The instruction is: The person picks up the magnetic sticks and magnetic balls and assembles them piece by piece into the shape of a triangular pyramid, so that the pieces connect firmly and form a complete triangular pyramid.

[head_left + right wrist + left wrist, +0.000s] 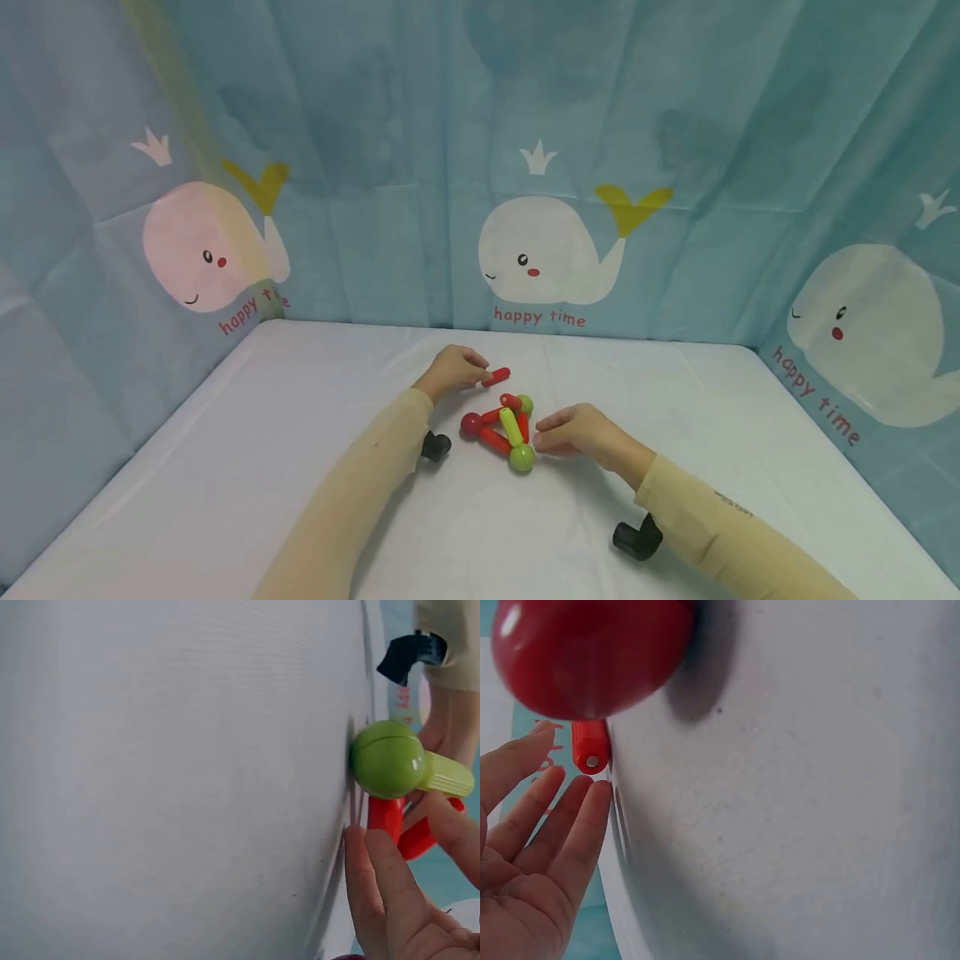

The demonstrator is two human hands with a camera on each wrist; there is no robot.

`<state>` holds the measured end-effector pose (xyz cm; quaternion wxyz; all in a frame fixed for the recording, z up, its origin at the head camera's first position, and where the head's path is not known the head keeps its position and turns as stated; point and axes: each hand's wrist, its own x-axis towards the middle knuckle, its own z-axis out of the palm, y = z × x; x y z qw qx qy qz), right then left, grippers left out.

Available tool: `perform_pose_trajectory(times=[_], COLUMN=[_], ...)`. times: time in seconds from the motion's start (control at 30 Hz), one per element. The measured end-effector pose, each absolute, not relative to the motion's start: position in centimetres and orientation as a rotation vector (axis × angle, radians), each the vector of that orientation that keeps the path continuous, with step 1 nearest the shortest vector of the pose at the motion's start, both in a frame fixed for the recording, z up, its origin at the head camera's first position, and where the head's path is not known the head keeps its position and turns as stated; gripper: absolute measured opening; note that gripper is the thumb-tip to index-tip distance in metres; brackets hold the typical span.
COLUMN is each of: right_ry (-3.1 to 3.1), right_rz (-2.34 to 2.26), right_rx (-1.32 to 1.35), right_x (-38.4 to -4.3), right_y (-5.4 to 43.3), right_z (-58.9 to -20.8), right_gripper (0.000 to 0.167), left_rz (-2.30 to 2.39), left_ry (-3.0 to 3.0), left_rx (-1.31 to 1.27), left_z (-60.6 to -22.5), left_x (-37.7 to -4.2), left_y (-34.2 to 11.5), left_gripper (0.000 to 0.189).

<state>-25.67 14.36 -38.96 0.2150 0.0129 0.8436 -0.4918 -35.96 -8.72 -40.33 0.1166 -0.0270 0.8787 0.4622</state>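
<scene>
Blue cloth printed with white whales (551, 250) hangs on three sides behind the hands, and under them lies a white table (300, 467). Between the two hands sits a small build of toy rods and balls (504, 429): red rods and one green rod (512, 427) joined into a rough triangle, with a dark red ball (471, 425) at the corner nearest the left hand, a green ball (521, 457) at the near corner just beside the right hand, and another green ball (526, 404) at the far corner. The left hand (453, 371) lies beyond the build with its fingers bent toward a loose red rod (497, 377), touching or lightly holding its end; the left wrist view shows the fingers (551, 802) fairly straight next to that rod (590, 747), so I cannot tell whether it is truly gripped. The right hand (577, 432) rests on the table with its fingertips against the triangle's side, by a red rod (385, 817) under the green ball (388, 759); the fingers look relaxed, steadying rather than clasping. Judging from this, the flat triangle is already joined, and the loose rod by the left hand is not yet attached to it
</scene>
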Motion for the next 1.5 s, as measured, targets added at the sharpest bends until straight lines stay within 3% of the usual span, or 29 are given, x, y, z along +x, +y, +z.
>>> perform_pose_trajectory(times=[0.53,1.03,1.5], right_ry=[2.267,2.309,2.298], right_rz=[-1.435,-1.389,-1.39], right_rx=[0.006,-0.016,-0.063], right_x=[-24.9,-25.7,-26.7], right_y=[13.5,14.1,14.4], right_z=[-39.3,-39.3,-39.2], right_gripper=[0.038,0.035,0.029], left_rz=[1.168,1.054,1.006], left_ry=[2.676,2.682,2.716], left_rx=[-0.082,-0.055,-0.031], left_z=[-39.9,-39.8,-39.6], left_x=[-35.7,-33.4,-32.2], left_y=[-7.7,-11.8,-11.6], left_gripper=[0.011,0.009,0.013])
